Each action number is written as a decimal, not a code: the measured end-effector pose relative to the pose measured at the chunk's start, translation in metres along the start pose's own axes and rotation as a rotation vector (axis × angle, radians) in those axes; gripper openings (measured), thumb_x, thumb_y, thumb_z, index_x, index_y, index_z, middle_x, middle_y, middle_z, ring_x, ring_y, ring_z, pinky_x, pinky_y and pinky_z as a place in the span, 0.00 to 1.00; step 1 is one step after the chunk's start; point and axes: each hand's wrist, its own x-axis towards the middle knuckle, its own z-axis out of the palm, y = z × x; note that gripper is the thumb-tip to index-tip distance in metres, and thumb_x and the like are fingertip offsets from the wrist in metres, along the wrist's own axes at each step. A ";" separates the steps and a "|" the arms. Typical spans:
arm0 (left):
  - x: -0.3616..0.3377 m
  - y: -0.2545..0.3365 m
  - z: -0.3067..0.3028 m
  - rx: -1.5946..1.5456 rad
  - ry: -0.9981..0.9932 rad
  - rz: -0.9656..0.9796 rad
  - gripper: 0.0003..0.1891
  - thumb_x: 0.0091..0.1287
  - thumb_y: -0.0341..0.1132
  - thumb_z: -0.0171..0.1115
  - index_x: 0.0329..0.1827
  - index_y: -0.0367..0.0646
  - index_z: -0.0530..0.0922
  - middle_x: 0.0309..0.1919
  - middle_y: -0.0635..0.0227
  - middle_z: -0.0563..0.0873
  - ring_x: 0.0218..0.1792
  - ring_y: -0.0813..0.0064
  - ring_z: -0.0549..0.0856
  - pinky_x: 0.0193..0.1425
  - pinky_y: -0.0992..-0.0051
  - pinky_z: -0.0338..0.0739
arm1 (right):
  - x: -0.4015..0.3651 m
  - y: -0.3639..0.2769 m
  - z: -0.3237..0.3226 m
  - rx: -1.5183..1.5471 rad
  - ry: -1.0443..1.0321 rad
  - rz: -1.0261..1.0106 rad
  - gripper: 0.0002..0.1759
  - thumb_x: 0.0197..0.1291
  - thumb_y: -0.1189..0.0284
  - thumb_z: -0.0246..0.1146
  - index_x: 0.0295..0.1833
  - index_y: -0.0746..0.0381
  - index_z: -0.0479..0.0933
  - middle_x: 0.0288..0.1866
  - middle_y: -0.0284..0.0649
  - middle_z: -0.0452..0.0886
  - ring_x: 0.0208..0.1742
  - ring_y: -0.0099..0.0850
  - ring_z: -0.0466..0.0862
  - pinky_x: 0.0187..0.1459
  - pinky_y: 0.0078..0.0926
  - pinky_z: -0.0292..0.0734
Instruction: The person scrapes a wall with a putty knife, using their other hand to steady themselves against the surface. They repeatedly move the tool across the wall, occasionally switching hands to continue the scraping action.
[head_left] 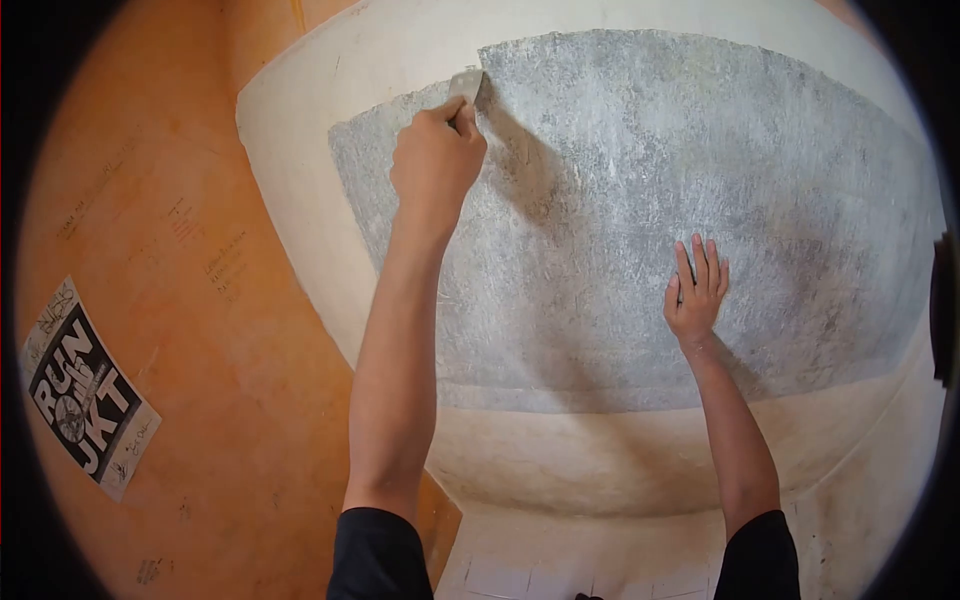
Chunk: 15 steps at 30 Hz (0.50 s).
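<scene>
My left hand [437, 158] is closed around a scraper [466, 84], raised high on the wall. Its flat metal blade meets the wall at the upper edge of a large grey rough patch [610, 150], where that edge steps up. The handle is hidden inside my fist. Lower down and to the right, my right hand [699, 296] lies against the grey patch with its fingers stretched out and nothing in it. Cream-white wall [292, 110] borders the patch above, on the left and below.
An orange wall [190, 270] with handwriting runs along the left side and bears a black-and-white poster [88, 390]. At the right edge is a dark object [942, 310] I cannot make out. Pale tiled floor [540, 577] shows at the bottom.
</scene>
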 end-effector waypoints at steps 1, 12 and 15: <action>-0.006 -0.001 0.003 -0.004 0.002 -0.006 0.17 0.71 0.44 0.59 0.58 0.52 0.87 0.42 0.50 0.90 0.45 0.49 0.89 0.52 0.60 0.82 | 0.001 0.002 -0.001 -0.001 -0.002 -0.007 0.27 0.70 0.66 0.52 0.74 0.54 0.73 0.79 0.41 0.68 0.82 0.43 0.61 0.80 0.53 0.45; -0.015 -0.001 0.005 0.133 -0.050 -0.012 0.17 0.72 0.44 0.58 0.57 0.54 0.87 0.42 0.48 0.90 0.46 0.47 0.89 0.53 0.59 0.82 | 0.000 -0.003 0.001 -0.017 0.016 0.004 0.27 0.71 0.66 0.52 0.74 0.54 0.73 0.79 0.41 0.67 0.82 0.42 0.61 0.80 0.52 0.45; 0.007 0.008 0.008 0.096 0.013 0.052 0.16 0.72 0.44 0.59 0.57 0.53 0.88 0.41 0.48 0.90 0.45 0.47 0.89 0.52 0.58 0.82 | -0.001 0.000 0.002 -0.003 0.019 -0.007 0.27 0.71 0.66 0.52 0.74 0.54 0.73 0.79 0.41 0.67 0.82 0.42 0.61 0.80 0.53 0.45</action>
